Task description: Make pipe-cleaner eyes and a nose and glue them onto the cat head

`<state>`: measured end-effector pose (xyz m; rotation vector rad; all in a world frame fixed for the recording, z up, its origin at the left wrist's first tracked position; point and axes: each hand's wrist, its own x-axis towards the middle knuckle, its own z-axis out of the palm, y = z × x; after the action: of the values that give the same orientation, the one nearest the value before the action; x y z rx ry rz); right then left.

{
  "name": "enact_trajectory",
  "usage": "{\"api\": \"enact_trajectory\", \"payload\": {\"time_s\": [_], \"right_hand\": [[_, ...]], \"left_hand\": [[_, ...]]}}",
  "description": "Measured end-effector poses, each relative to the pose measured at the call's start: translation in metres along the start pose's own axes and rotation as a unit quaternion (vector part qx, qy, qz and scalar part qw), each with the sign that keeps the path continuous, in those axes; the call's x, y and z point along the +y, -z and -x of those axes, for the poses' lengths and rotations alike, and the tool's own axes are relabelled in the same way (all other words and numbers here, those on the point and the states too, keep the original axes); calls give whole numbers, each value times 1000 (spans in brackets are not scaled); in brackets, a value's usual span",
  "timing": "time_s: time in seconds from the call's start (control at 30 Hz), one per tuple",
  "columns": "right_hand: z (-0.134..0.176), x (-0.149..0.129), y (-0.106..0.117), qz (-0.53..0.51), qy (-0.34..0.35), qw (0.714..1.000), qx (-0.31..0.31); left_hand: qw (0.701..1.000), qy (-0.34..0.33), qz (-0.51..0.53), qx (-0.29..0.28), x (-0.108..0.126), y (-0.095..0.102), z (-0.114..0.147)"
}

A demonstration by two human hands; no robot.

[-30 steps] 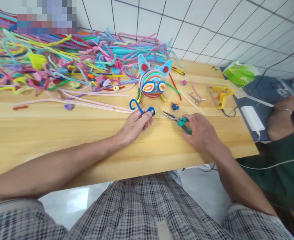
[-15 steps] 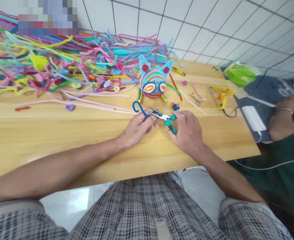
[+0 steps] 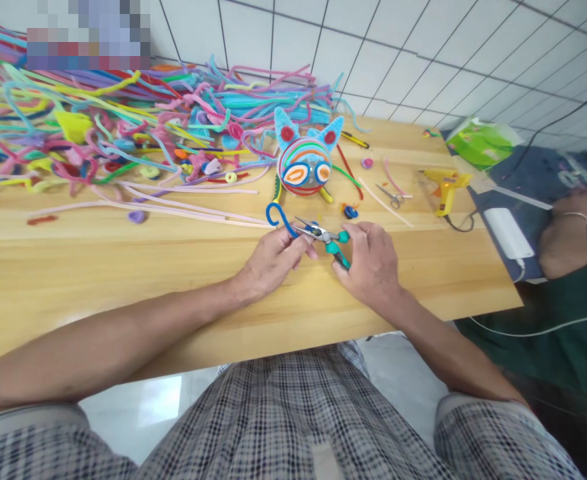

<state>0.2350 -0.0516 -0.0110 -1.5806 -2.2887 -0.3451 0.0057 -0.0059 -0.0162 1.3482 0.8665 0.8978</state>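
My left hand (image 3: pixel 278 259) pinches a blue pipe cleaner (image 3: pixel 284 217) whose free end curls into a hook. In my right hand (image 3: pixel 372 261) are long-nose pliers (image 3: pixel 329 240) with green and black handles. Their jaws are parted and lie at the blue pipe cleaner, beside my left fingertips; whether they touch it I cannot tell. Just beyond my hands stands a cat-like head (image 3: pixel 305 167) wound from coloured pipe cleaners, with blue ears and orange-white eyes ringed in blue. A small dark blue coil (image 3: pixel 350 211) rests to its right.
A big heap of pipe cleaners (image 3: pixel 123 127) covers the back left of the wooden table (image 3: pixel 163 257). Small scissors (image 3: pixel 391 196), a yellow glue gun (image 3: pixel 444 190) with a cord, and a yellow cutter (image 3: pixel 356 139) lie to the right. Another person's arm (image 3: pixel 566 237) is at the far right.
The pliers and my right hand have shifted slightly to the left. My left hand still pinches the blue pipe cleaner, and the view has moved a little.
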Motion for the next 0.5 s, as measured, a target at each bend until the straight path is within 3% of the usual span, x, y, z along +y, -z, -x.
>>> {"api": "enact_trajectory", "payload": {"time_s": [0.2, 0.5], "right_hand": [[1, 1, -3, 1, 8, 1000, 9], [3, 1, -5, 1, -1, 1000, -12]], "left_hand": [[1000, -12, -15, -17, 7, 0, 3], [999, -22, -40, -11, 0, 0, 3]]}}
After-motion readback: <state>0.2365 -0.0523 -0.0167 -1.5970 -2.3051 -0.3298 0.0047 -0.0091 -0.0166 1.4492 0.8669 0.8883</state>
